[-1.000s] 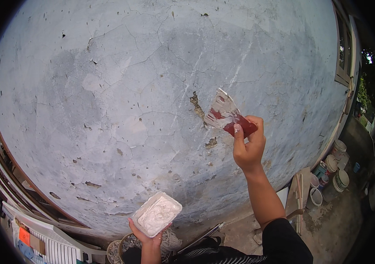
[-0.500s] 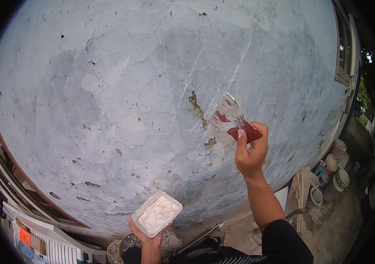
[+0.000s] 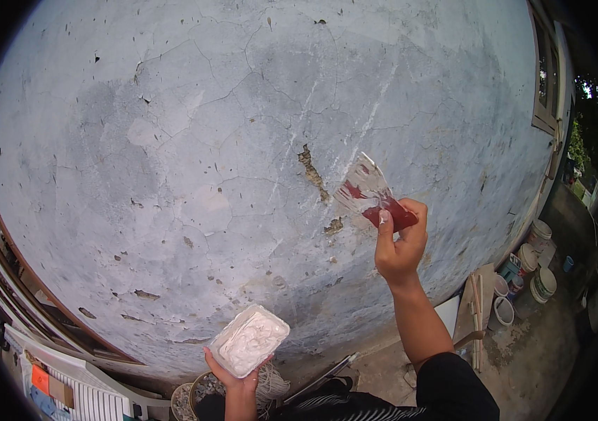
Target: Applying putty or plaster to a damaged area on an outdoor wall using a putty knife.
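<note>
My right hand grips a dark red scraper, its wide end smeared with pale paste and raised over the cracked, pale blue wall. Just left of the scraper the wall has a narrow flaked patch showing rough material, with a smaller one below it. I cannot tell whether the scraper touches the wall. At lower centre my left hand holds a white rectangular tub full of creamy, off-white paste.
Several buckets and leaning boards stand along the wall's foot at right, below a window. At lower left lie a white slatted object and an orange item. Round containers sit below my left hand.
My right hand and the scraper have moved down and slightly right, away from the long flaked patch. My left hand with the tub has barely moved.
</note>
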Demonstrator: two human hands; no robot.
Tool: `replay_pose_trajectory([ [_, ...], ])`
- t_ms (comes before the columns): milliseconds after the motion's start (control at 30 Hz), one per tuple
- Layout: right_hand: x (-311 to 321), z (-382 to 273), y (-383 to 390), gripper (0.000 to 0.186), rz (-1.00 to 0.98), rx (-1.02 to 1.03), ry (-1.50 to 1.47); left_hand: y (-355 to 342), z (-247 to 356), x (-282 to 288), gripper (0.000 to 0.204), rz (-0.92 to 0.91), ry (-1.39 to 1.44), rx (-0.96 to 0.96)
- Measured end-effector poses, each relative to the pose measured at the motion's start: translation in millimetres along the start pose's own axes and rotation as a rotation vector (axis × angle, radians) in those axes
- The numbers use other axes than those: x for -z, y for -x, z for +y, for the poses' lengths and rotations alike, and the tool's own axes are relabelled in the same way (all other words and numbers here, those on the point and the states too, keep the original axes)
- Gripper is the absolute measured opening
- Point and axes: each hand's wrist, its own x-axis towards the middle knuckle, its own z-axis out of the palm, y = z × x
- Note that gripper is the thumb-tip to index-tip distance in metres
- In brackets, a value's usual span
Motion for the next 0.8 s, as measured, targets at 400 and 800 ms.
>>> replay_pose_trajectory([
  [400, -0.8, -9.5, 0.7, 0.02, -0.01, -0.007, -0.001, -1.5, 2.8, 16.2, 0.103, 0.048, -0.055, -0.037],
  [800, -28.9, -22.7, -15.1, 0.025, 0.019, 0.254, -0.028, 4.7, -2.6, 1.4, 0.103, 0.029, -0.03, 0.008],
])
